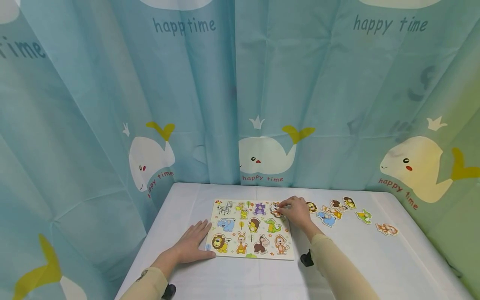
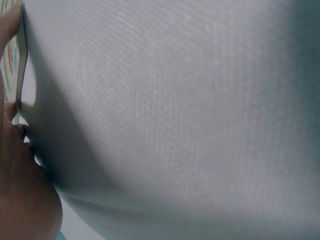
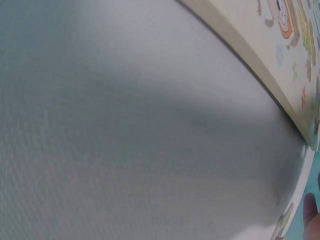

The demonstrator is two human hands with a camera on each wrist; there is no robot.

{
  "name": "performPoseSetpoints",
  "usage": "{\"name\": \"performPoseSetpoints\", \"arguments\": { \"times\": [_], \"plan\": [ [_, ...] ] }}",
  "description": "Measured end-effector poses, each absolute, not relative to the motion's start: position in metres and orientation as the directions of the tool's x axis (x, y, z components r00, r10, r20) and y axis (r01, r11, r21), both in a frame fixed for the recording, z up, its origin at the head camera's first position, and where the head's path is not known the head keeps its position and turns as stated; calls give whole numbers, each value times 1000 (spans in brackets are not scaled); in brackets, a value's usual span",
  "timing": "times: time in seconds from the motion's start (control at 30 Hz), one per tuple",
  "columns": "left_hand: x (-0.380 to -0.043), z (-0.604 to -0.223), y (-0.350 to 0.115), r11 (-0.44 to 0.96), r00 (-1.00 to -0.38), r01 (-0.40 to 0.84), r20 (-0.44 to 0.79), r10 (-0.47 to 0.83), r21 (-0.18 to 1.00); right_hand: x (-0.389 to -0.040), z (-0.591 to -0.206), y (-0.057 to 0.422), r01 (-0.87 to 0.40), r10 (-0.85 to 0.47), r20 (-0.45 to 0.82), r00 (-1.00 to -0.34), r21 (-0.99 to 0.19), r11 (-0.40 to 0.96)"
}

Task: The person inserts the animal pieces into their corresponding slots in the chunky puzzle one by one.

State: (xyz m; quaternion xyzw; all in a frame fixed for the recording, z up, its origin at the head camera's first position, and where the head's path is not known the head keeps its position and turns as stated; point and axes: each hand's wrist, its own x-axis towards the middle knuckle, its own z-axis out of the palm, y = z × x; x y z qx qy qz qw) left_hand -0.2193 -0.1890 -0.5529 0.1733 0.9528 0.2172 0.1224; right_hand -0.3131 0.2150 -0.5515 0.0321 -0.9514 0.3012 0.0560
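Observation:
A cream wooden animal puzzle board (image 1: pixel 252 256) lies flat on the table, with rows of colourful animals such as a zebra (image 1: pixel 225 208), a giraffe (image 1: pixel 242 211) and a purple hippo (image 1: pixel 259 209). At its top right corner my right hand (image 1: pixel 298 213) pinches a tiger puzzle piece (image 1: pixel 275 210) between thumb and fingertips, over the tiger's place. My left hand (image 1: pixel 193 243) rests at the board's left edge, fingers extended and thumb along the lower left corner. In the left wrist view the left hand (image 2: pixel 25 195) touches the board's edge. Only fingertips (image 3: pixel 311 212) of the right hand show in the right wrist view.
Loose animal pieces lie to the right of the board: a lion (image 1: pixel 311 207), an elephant (image 1: pixel 326 219), a hedgehog (image 1: pixel 349 203), a crocodile (image 1: pixel 364 216), a monkey (image 1: pixel 387 229) and others overlapping. Behind the white table (image 1: pixel 258 279) hangs a blue whale-print curtain (image 1: pixel 213 104).

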Motion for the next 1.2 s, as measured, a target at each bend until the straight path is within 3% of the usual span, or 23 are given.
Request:
{"name": "performPoseSetpoints", "arguments": {
  "times": [1.2],
  "plan": [
    [-221,-558,-190,847,-911,292,-141,388,444,-313,-555,208,-76,-14,111,-994,-580,811]
  ]
}}
